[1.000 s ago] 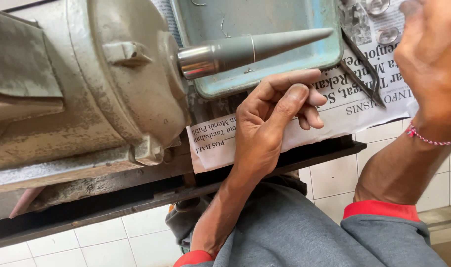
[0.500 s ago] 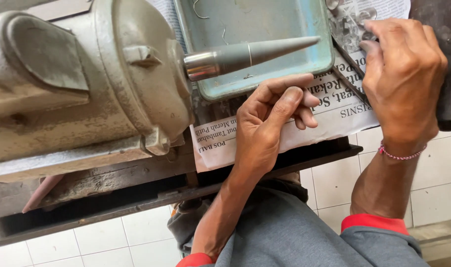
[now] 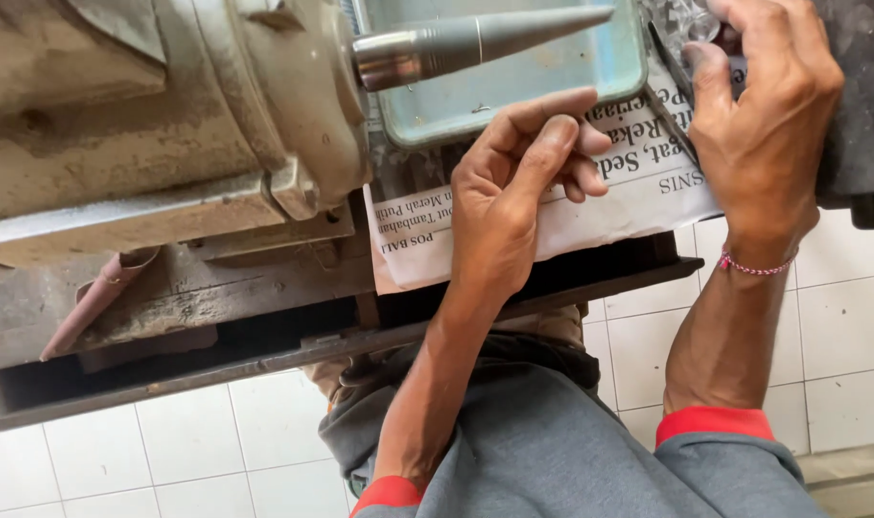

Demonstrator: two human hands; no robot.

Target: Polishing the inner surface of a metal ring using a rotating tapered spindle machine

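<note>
My left hand [image 3: 513, 192] rests on a sheet of newspaper [image 3: 638, 197], just below the rim of a pale blue metal tray [image 3: 513, 105]. Its thumb and forefinger lie stretched together and the other fingers are curled, with nothing visible in them. My right hand [image 3: 763, 125] reaches to the top right, fingers bent down over small shiny metal pieces [image 3: 681, 19]; whether it holds one is hidden. A grey tapered spindle [image 3: 475, 43] sticks out to the right from a worn motor housing [image 3: 168, 105], above my left hand.
A thin dark metal strip [image 3: 672, 91] lies on the newspaper beside my right hand. A dark block [image 3: 859, 115] stands at the right edge. The rusty bench frame [image 3: 264, 345] runs across, with white floor tiles [image 3: 839, 326] and my grey-clothed lap below.
My right hand has come in from the upper right and settled lower over the shiny pieces. My left hand has kept its place and pose. The view has shifted slightly.
</note>
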